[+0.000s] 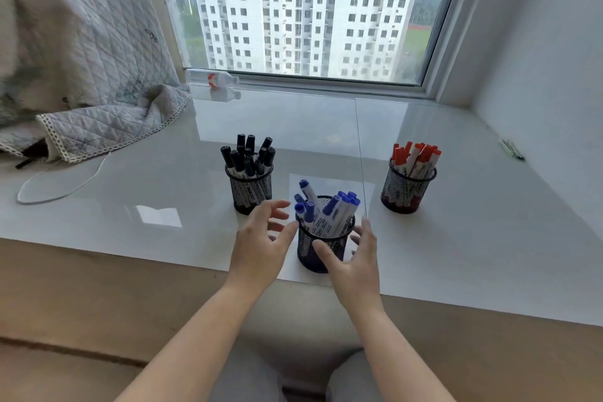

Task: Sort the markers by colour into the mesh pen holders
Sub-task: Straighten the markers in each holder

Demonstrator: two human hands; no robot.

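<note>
Here both hands, left hand (261, 246) and right hand (354, 258), flank the blue-marker holder (321, 246), fingers spread, grasping nothing.

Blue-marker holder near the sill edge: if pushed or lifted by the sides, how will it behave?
The blue-marker holder is probably top-heavy: the blue markers stand well above its rim and lean, so a high push may tip it. The glossy sill suggests a low push slides it easily. The mesh wall likely gives a fair grip to the open left hand and right hand.

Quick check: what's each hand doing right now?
Left hand: open, fingers spread beside the blue-marker holder, holding nothing.
Right hand: open, holding nothing.
</note>
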